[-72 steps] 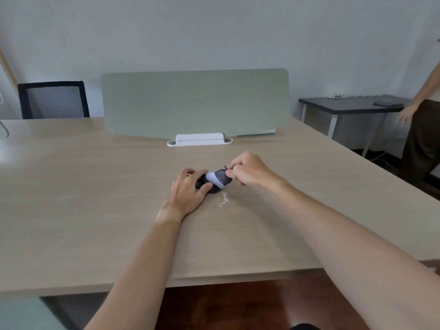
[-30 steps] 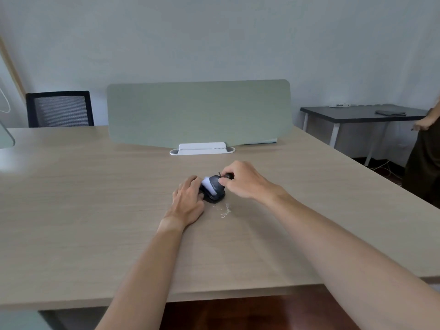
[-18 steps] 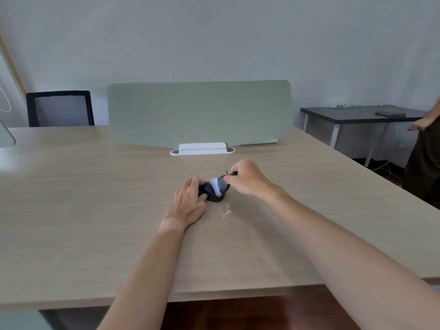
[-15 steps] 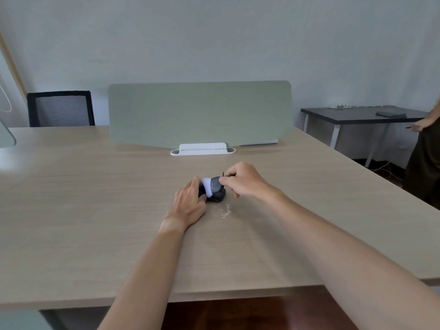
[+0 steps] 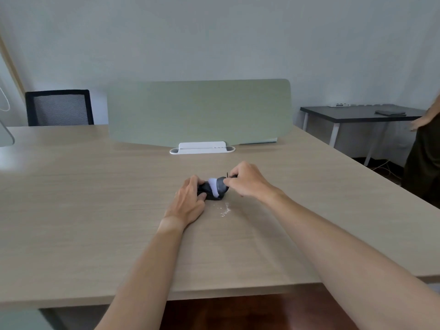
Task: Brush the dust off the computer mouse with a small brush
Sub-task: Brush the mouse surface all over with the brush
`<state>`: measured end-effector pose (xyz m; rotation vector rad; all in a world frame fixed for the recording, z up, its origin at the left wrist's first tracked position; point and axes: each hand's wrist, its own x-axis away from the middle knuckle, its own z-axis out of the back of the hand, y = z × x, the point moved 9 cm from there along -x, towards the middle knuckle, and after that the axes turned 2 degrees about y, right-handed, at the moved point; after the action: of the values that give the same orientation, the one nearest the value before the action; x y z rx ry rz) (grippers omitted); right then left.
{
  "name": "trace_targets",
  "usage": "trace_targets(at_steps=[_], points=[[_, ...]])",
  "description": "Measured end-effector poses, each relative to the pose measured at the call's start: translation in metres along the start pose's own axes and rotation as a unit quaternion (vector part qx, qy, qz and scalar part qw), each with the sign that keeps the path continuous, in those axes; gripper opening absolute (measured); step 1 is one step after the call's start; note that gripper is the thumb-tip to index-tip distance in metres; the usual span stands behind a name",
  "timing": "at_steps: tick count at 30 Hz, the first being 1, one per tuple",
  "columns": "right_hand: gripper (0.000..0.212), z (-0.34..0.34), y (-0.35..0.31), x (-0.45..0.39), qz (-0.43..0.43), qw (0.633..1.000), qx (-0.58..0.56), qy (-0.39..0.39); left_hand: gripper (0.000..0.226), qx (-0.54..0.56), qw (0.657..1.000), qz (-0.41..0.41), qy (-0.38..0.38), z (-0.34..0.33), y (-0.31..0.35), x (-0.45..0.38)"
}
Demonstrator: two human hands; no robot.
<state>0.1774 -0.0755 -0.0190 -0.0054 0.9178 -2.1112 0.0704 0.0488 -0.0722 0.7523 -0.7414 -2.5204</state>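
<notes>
Since half a second ago the brush (image 5: 220, 185) has swung its pale bristles a little farther left over the mouse (image 5: 206, 192), and both hands keep their places. Right hand (image 5: 247, 179) pinches the brush's dark handle with curled fingers, bristles touching the top of the mouse. Left hand (image 5: 189, 198) grips the mouse from its left side and pins it to the desk (image 5: 83, 198). The mouse is black, low and mostly hidden by the two hands; it sits about midway across the desk, well back from the near edge. Just beside it, toward the near edge, lies a small patch of white dust (image 5: 225, 210). Behind, near the far edge, a green divider (image 5: 197, 110) stands in a white foot (image 5: 202, 148). Bare desk stretches left and right. A black chair (image 5: 58, 107) stands past the far left corner, a dark side table (image 5: 357, 115) and another person (image 5: 426, 151) to the right.
</notes>
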Motion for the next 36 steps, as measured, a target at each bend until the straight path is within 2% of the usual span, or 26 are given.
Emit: trace_targets(at_steps=[4,7,11,16,21,24,27,32,36], points=[[0.030,0.010,0.002,0.003,-0.013,0.999,0.044,0.021,0.020,-0.002,1.000,0.008,0.010,0.001,-0.001,0.001],[0.029,0.012,-0.006,0.001,0.011,0.999,0.004,0.052,0.020,-0.003,1.000,0.009,0.021,0.002,-0.002,0.001],[0.028,-0.003,-0.016,0.000,0.022,0.999,-0.023,0.008,0.019,-0.020,0.999,-0.010,0.043,0.005,0.001,0.001],[0.018,0.006,-0.003,0.003,-0.007,0.998,0.050,0.032,0.026,-0.052,0.997,-0.003,0.054,0.004,-0.005,-0.002],[0.031,0.010,-0.002,0.003,-0.002,0.998,-0.016,0.065,0.026,-0.052,0.997,0.000,0.063,0.002,-0.010,-0.005],[0.030,0.000,-0.010,0.004,0.004,0.998,-0.045,0.044,0.028,-0.051,0.996,0.003,0.073,0.003,-0.010,-0.004],[0.032,-0.007,-0.013,0.003,0.005,0.999,-0.025,0.022,0.030,-0.053,0.995,-0.011,0.081,0.004,-0.007,-0.002],[0.031,0.005,-0.005,0.001,-0.011,0.997,0.042,0.065,0.031,-0.033,0.996,-0.043,0.074,0.004,-0.002,-0.003],[0.018,-0.008,-0.015,0.002,0.027,0.999,-0.014,0.022,0.023,0.023,0.995,-0.060,0.081,0.005,-0.002,-0.003]])
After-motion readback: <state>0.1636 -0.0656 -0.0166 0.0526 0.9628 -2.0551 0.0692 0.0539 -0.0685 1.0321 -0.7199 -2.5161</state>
